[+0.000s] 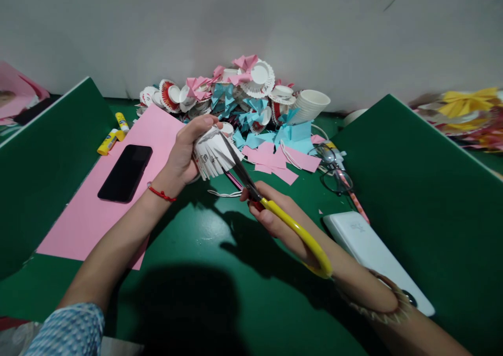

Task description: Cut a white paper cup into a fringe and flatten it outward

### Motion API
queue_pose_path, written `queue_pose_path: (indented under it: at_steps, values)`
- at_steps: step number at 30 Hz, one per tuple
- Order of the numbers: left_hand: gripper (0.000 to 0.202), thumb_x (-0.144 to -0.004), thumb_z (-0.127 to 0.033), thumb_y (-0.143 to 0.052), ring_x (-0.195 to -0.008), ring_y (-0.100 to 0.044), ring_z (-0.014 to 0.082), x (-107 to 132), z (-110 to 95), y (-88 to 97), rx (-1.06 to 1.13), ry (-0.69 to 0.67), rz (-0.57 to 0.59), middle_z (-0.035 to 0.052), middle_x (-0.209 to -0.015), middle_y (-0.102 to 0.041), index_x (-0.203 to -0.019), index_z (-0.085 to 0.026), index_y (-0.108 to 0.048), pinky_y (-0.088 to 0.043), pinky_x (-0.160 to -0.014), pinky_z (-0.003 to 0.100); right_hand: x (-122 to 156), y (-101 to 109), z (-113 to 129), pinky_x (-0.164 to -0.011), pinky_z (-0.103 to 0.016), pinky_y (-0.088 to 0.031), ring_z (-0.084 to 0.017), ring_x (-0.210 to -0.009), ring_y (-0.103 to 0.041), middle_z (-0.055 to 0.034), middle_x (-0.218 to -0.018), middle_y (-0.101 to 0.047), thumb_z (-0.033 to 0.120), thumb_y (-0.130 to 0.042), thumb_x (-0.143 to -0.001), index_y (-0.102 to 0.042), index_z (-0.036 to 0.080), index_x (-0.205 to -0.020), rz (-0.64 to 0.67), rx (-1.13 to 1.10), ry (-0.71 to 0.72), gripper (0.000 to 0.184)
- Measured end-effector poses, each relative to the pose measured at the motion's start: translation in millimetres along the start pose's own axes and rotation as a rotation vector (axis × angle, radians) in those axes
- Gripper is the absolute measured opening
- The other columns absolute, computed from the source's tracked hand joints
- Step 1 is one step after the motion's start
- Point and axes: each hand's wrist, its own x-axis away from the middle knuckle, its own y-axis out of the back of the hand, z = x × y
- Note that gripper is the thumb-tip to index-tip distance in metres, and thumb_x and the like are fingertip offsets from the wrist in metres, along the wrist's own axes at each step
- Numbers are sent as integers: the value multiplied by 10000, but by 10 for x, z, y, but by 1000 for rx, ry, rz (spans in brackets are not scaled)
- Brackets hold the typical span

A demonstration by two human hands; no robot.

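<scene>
My left hand (pixel 184 154) is closed around a white paper cup (pixel 210 154) whose wall is cut into many strips that fan outward. My right hand (pixel 281 222) grips yellow-handled scissors (pixel 275 207). Their blades point up and left into the strips of the cup. Both hands hover above the green table (pixel 204 272), near its middle. A thin white paper offcut (pixel 223 193) lies on the table just below the cup.
A pink sheet (pixel 86 214) with a black phone (pixel 126 173) lies left, with glue sticks (pixel 112 136) beside it. Cut cups and pink and blue paper bows (pixel 243 97) are piled at the back. Stacked cups (pixel 310 104), glasses (pixel 332 167) and a white power bank (pixel 373 256) lie right.
</scene>
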Motion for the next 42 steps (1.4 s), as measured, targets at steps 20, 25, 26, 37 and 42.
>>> queue_pose_path:
  at_steps: [20, 25, 26, 37, 42]
  values:
    - [148, -635, -241, -722, -519, -622, 85, 16, 15, -4, 7, -5, -8, -30, -622, -678, -669, -146, -615, -533, -558, 190, -15, -9, 40, -474, -246, -278, -109, -524, -319, 26, -584, -415, 788, -365, -786, -516, 169, -795, -126, 74, -41, 637]
    - [123, -635, -240, -709, -528, -625, 93, 19, 2, -16, -15, -11, -29, -34, -620, -679, -659, -159, -619, -528, -555, 197, -17, -16, 21, -462, -249, -246, -114, -521, -282, 36, -556, -369, 774, -432, -767, -548, 178, -783, -149, 56, -64, 608]
    - [113, -636, -238, -704, -534, -627, 95, 18, 0, -17, -26, -12, -40, -37, -619, -679, -657, -164, -622, -526, -559, 198, -19, -17, 20, -460, -249, -243, -114, -522, -278, 35, -555, -366, 769, -449, -762, -554, 179, -777, -154, 51, -67, 599]
    - [135, -639, -252, -720, -563, -640, 106, 11, 8, -7, -35, -18, -49, -33, -636, -678, -664, -166, -619, -529, -598, 212, -29, -27, 29, -448, -240, -219, -105, -511, -256, 30, -538, -341, 694, -516, -778, -666, 145, -777, -188, 61, -62, 569]
    - [139, -636, -248, -725, -550, -634, 96, 14, 10, -4, -31, -22, -39, -33, -627, -679, -659, -160, -619, -527, -580, 198, -26, -31, 25, -452, -240, -213, -101, -509, -248, 31, -535, -334, 675, -523, -788, -652, 153, -702, -200, 73, -52, 545]
